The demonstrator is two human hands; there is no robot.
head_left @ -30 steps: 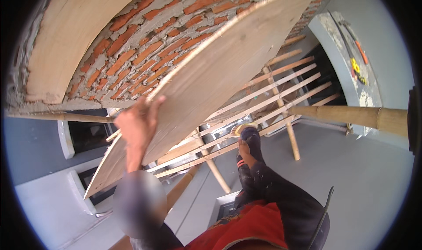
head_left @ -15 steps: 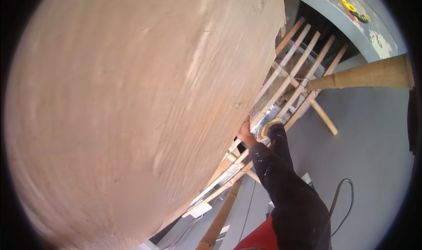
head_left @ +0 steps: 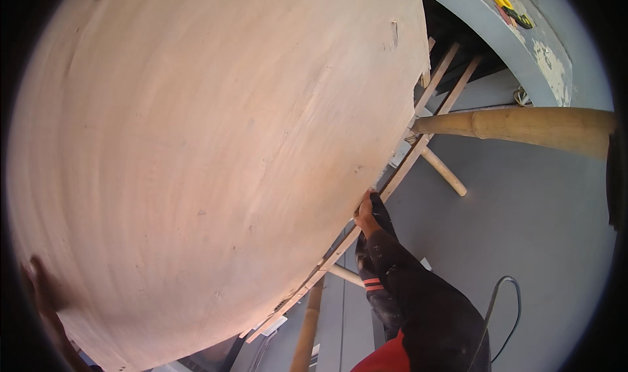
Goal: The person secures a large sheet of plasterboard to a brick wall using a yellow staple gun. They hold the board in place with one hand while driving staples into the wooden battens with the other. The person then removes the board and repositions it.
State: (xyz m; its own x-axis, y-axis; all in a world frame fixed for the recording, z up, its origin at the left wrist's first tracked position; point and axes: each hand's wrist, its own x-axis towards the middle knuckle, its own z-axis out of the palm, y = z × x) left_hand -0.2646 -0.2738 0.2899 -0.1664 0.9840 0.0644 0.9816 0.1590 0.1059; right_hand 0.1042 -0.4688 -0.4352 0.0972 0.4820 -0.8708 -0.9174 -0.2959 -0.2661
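A large pale plywood sheet (head_left: pixel 216 149) fills the left and middle of the view, slanting over a wooden slat frame. My right hand (head_left: pixel 367 216), in a dark sleeve, holds the sheet's right edge, with the thumb side upward and the fingertips partly hidden. At the lower left rim my left hand (head_left: pixel 42 283) grips the sheet near its left edge; some of its fingers are out of sight. Beneath the sheet, only a few slats (head_left: pixel 405 169) of the frame show along its right side.
A thick bamboo pole (head_left: pixel 523 128) juts in from the right, and another bamboo pole (head_left: pixel 307 326) stands below. On a grey ledge (head_left: pixel 551 71) at the top right lie yellow-and-black tools (head_left: pixel 507 7). A bent metal rod (head_left: pixel 517 300) rises at the lower right above the grey floor (head_left: pixel 523 208).
The sheet has shifted right over the frame, covering more slats. My left hand has come into view at the lower left. My leg has moved back from the frame.
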